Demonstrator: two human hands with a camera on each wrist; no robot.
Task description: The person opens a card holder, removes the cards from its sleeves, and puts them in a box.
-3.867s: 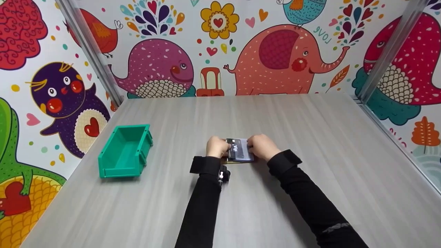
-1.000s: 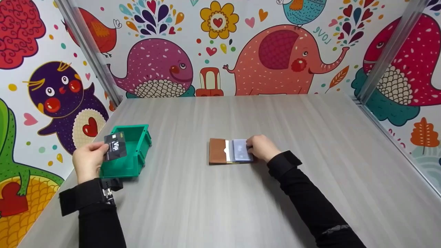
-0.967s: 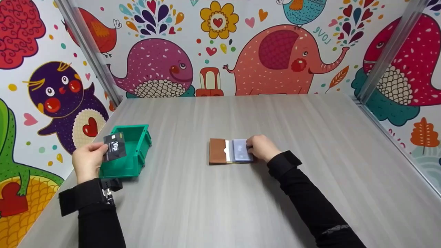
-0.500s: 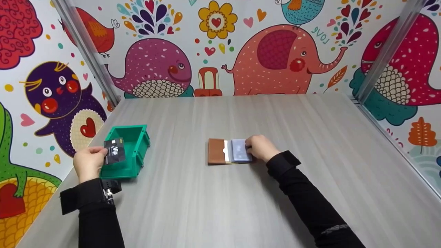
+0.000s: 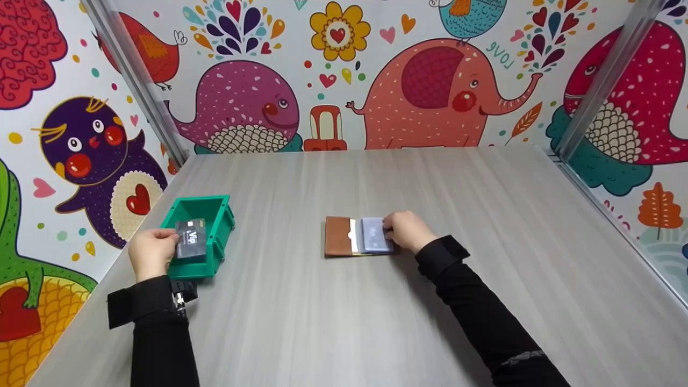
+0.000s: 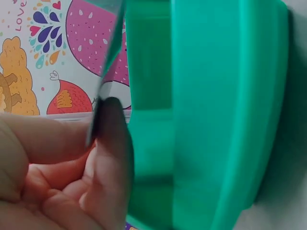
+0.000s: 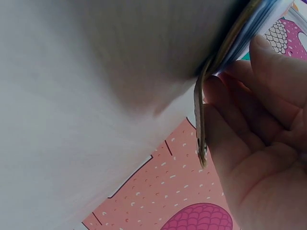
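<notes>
Card shifts right over green bin | left hand pinches its left edge | right hand pinches wallet, likely keeping it open

Plastic, leather-look, cloth, metal
Smooth plastic bin and card; matt leather-like wallet; cloth sleeves; smooth metal post; matt wood-grain table.

- Bin: on the left of the desk.
- Wallet: mid-desk, right of the bin and well apart from it.
- Sleeves: in the wallet's right half.
- Right grip: at the wallet's right edge, touching it.
- Card: in the left grip, at the bin's opening.
- Left grip: left of the card.
- Back wall: behind the desk.
</notes>
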